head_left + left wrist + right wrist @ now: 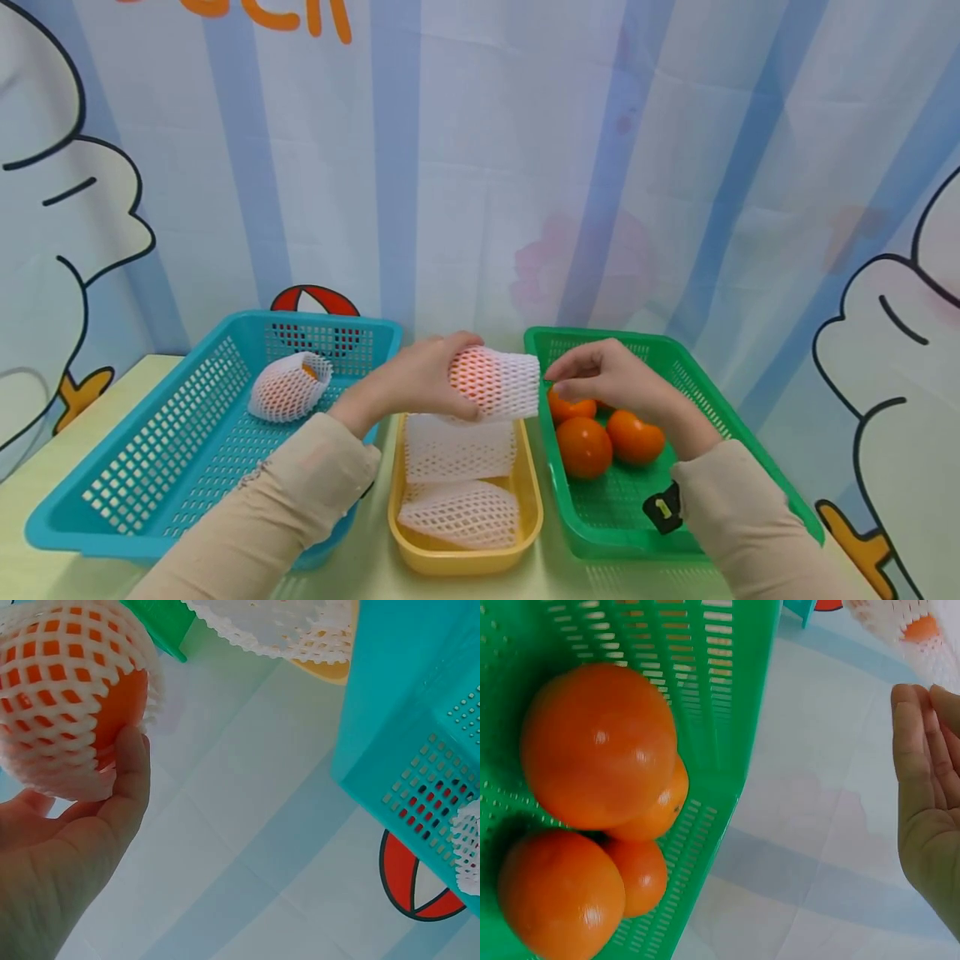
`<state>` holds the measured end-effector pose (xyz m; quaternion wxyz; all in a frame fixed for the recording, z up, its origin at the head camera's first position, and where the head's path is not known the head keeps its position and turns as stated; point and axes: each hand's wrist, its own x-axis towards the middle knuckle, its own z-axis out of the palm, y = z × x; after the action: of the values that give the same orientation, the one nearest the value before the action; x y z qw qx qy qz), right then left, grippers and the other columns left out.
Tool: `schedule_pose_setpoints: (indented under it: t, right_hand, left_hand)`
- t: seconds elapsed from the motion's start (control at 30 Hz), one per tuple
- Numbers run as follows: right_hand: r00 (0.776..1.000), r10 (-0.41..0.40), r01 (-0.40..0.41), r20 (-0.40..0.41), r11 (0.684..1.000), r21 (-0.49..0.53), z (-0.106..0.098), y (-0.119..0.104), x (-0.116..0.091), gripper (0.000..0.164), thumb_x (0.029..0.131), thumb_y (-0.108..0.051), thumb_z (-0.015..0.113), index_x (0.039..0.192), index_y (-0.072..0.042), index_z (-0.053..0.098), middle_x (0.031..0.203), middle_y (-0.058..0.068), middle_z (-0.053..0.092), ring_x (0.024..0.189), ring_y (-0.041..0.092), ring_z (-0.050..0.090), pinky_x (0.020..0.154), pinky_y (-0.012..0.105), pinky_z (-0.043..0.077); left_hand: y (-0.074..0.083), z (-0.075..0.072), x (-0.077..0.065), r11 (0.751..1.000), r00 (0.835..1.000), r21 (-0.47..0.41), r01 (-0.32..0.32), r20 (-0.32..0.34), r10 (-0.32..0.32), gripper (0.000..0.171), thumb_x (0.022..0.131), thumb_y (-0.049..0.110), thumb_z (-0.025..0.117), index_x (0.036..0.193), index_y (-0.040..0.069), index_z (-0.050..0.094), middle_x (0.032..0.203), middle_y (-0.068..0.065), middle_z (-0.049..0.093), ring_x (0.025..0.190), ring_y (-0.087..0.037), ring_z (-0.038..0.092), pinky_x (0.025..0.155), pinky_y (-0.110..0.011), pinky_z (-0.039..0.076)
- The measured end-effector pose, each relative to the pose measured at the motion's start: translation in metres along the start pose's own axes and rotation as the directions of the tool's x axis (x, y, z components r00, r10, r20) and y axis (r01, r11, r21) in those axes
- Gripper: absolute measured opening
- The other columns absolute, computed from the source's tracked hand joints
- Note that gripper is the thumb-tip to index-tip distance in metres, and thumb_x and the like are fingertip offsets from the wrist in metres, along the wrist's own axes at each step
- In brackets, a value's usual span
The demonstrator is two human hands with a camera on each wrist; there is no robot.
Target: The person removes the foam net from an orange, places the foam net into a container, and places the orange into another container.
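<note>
My left hand (427, 379) grips an orange inside a white foam net sleeve (491, 383), above the yellow basket. In the left wrist view the thumb presses on bare orange peel (122, 709) at the opening of the net (52, 690). The sleeve's loose end points right, toward my right hand (618, 379). That hand holds nothing; its fingers (909, 742) are gently bent, fingertips a little short of the sleeve, over the left part of the green basket. Several loose oranges (583, 447) lie in the green basket (558, 508) below it.
A blue basket (75, 521) on the left holds another netted orange (288, 387). Between the baskets stands a yellow basket (461, 562) with flat white foam nets (461, 512). A printed striped curtain (480, 183) hangs behind the table.
</note>
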<state>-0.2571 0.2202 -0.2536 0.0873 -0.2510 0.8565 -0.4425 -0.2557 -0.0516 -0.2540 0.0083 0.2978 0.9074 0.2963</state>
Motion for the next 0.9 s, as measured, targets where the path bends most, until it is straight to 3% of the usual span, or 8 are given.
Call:
schedule_pose_setpoints:
  t: [0.3, 0.47, 0.9]
  right_hand:
    - [1.0, 0.024, -0.025, 0.014, 0.991, 0.13, 0.013, -0.008, 0.006, 0.025, 0.088, -0.008, 0.062, 0.111, 0.003, 0.065, 0.102, 0.012, 0.067, 0.092, 0.027, 0.064, 0.081, 0.037, 0.051]
    - [1.0, 0.008, -0.007, -0.003, 0.979, 0.202, 0.018, -0.01, 0.008, 0.027, 0.088, -0.004, 0.061, 0.114, 0.003, 0.064, 0.106, 0.012, 0.066, 0.094, 0.024, 0.063, 0.085, 0.042, 0.049]
    - [0.998, -0.059, 0.054, 0.012, 0.97, 0.238, 0.027, -0.013, 0.014, 0.036, 0.089, 0.0, 0.058, 0.125, 0.005, 0.054, 0.117, 0.017, 0.061, 0.101, 0.025, 0.062, 0.084, 0.038, 0.05]
  left_hand:
    - [0.002, 0.002, -0.001, 1.0, 1.0, -0.013, -0.006, -0.009, 0.006, 0.074, 0.068, 0.026, 0.076, 0.133, 0.009, 0.044, 0.105, -0.003, 0.059, 0.085, -0.017, 0.054, 0.069, -0.03, 0.047]
    - [0.001, 0.003, 0.0, 1.0, 1.0, -0.019, -0.016, -0.011, 0.015, 0.074, 0.068, 0.026, 0.075, 0.133, 0.009, 0.044, 0.105, -0.003, 0.059, 0.084, -0.017, 0.054, 0.068, -0.03, 0.047]
    - [0.003, 0.003, 0.001, 0.995, 0.995, -0.062, -0.081, -0.055, 0.078, 0.075, 0.068, 0.026, 0.077, 0.133, 0.008, 0.044, 0.107, -0.002, 0.06, 0.085, -0.015, 0.055, 0.071, -0.03, 0.047]
